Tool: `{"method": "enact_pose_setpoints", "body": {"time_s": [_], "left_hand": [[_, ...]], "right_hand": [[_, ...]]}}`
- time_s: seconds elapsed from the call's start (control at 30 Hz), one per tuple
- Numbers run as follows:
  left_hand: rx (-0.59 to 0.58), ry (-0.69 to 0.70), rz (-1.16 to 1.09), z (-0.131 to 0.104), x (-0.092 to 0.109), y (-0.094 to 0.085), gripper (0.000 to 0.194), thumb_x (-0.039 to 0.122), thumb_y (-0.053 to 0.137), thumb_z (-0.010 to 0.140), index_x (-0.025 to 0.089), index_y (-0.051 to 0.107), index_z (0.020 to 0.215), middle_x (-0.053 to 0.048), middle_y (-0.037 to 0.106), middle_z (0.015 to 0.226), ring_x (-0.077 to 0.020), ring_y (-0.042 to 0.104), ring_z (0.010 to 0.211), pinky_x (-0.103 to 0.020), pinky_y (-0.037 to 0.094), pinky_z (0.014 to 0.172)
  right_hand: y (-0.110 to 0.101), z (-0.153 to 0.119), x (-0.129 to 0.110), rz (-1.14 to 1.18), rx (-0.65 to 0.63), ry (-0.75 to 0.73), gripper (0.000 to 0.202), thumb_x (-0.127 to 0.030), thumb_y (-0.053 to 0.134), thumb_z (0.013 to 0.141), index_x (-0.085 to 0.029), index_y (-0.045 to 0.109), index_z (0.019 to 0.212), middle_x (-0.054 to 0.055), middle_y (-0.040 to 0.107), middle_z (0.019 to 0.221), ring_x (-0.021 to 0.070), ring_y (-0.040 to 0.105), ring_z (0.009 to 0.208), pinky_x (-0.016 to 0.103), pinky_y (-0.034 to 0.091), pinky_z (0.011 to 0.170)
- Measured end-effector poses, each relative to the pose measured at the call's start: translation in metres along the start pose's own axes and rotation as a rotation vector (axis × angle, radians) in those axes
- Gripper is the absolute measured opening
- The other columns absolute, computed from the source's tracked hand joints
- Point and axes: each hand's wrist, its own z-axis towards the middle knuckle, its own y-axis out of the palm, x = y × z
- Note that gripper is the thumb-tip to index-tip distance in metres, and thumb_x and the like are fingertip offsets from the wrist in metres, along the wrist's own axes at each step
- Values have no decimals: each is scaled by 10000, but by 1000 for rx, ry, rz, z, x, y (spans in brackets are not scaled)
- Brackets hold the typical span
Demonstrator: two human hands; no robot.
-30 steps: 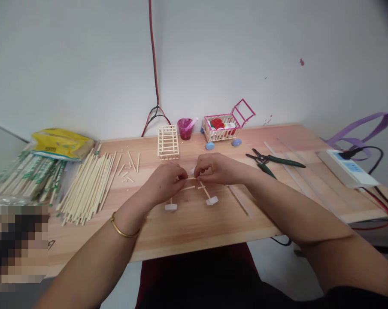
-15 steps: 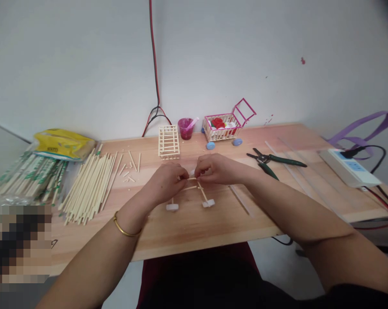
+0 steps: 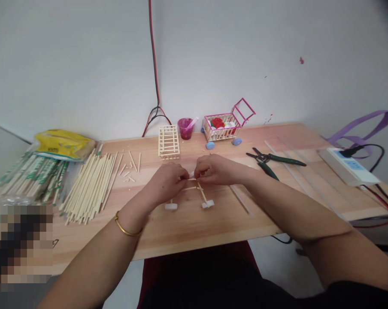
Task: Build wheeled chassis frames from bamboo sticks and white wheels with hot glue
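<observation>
A small frame of thin wooden sticks [image 3: 202,194] lies on the table in front of me. White discs, one [image 3: 171,207] at left and one [image 3: 208,204] at right, sit on its near stick ends. My left hand [image 3: 168,182] is closed, thumb and forefinger pinching the left end of a short wooden crosspiece [image 3: 192,179]. At its other end, my right hand [image 3: 213,169] is pinched shut on the same stick. Another white piece shows between the fingertips. My left fingers and palm hide part of the frame.
Loose wooden sticks [image 3: 89,189] and wrapped chopsticks lie left, beside a yellow packet [image 3: 63,145]. Behind stand a stick crate [image 3: 168,142], a purple cup [image 3: 185,128] and a miniature cart [image 3: 222,128]. Right are green-handled pliers [image 3: 284,160], clear rods and a power strip [image 3: 350,166].
Both hands hold nearly the same place, with only slight finger movement. The frame and its white discs have shifted a little in view.
</observation>
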Motion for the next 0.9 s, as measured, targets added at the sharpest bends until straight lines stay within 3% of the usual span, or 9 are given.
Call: {"method": "enact_pose_setpoints", "body": {"time_s": [0.37,0.9], "left_hand": [[4,-27,-11,-1,2,-1,135,103,582,769,154,707,765,-34,662,731,-147,556,716,-262,403,682],[5,-15,53,0,3,1,143,144,572,802,155,684,714,-33,639,698,-152,533,697,-272,387,659]], "right_hand": [[3,0,4,-2,4,-6,129,-150,598,787,-159,719,829,35,641,802,135,570,725,251,427,679],[4,2,3,-19,-7,10,109,-156,617,762,-160,716,808,28,643,777,131,566,703,240,411,656]]}}
